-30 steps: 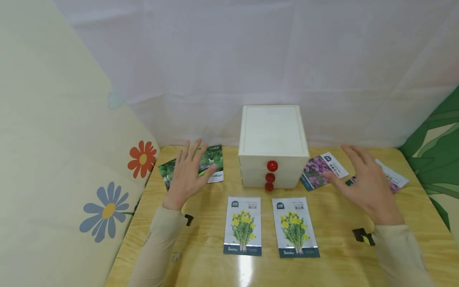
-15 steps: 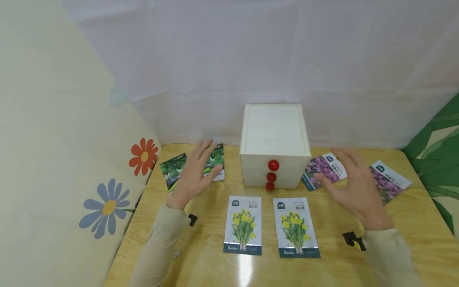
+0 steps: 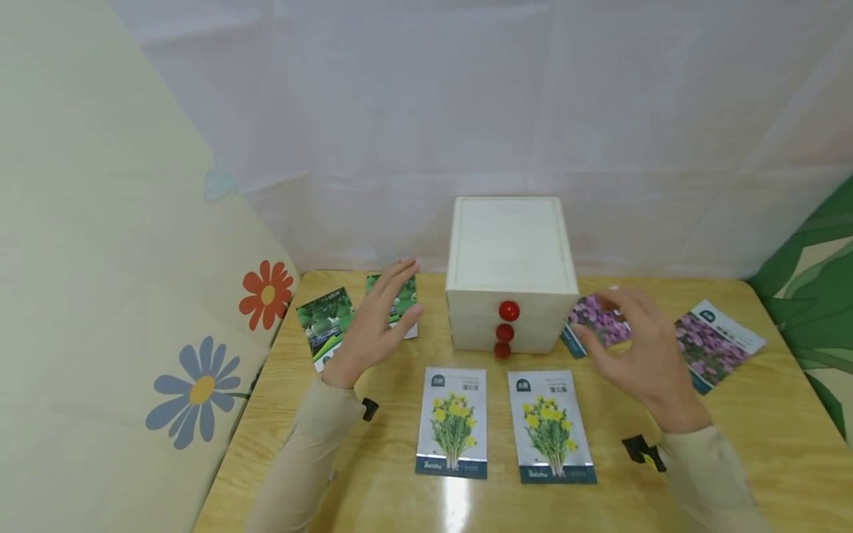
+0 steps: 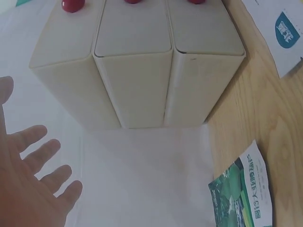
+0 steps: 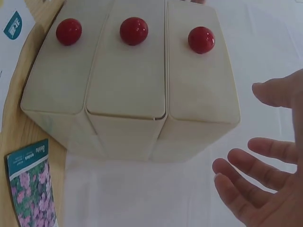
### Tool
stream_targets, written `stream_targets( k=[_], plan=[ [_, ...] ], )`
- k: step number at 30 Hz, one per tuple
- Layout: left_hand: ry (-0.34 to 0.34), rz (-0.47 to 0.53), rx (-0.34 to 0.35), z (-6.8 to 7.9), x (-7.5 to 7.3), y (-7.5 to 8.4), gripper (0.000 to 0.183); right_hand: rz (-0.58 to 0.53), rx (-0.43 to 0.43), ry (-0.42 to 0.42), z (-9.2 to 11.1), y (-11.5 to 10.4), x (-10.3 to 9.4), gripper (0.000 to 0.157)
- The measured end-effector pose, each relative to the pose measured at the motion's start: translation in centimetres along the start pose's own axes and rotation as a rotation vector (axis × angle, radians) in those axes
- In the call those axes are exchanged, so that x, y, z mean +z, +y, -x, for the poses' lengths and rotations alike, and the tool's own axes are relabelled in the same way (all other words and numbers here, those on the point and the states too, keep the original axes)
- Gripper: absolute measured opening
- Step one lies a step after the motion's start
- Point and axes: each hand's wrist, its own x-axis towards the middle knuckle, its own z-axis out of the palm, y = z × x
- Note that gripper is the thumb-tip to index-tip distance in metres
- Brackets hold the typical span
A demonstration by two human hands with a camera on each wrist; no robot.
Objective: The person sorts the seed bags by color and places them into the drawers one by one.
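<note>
White drawer box [image 3: 509, 244] stands upright between our two hands, a little beyond them, with its three red knobs [image 3: 509, 311] toward us. Our left hand [image 3: 373, 329] is at the box's left, near the green packets [image 3: 326, 326]; its fingers are almost straight and it has hold of nothing. Our right hand [image 3: 643, 355] is at the box's right, near the purple-flower packets [image 3: 713, 340], fingers gently bent, thumb well apart, also without any object. Neither hand touches the box; we judge the right one slightly nearer. The box's long axis seems to run from front to back, so its side walls face our hands. Yellow-flower packets [image 3: 452, 422] lie just before its front.
</note>
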Motion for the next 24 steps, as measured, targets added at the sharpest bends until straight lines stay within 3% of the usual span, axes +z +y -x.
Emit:
stream_targets(
  k=[7,17,24],
  plan=[
    [0.028,0.091,0.075,-1.3,0.5,0.2,0.053,-0.066,-0.099,0.092,-0.3,-0.4,1.2,0.047],
    [0.043,0.196,0.139,-3.1,1.7,0.5,0.048,-0.143,-0.101,0.129,-0.2,-0.6,2.3,0.042],
    [0.054,0.215,0.178,-4.2,2.6,0.7,0.044,-0.174,-0.100,0.138,-0.2,-1.2,3.1,0.039]
  ],
)
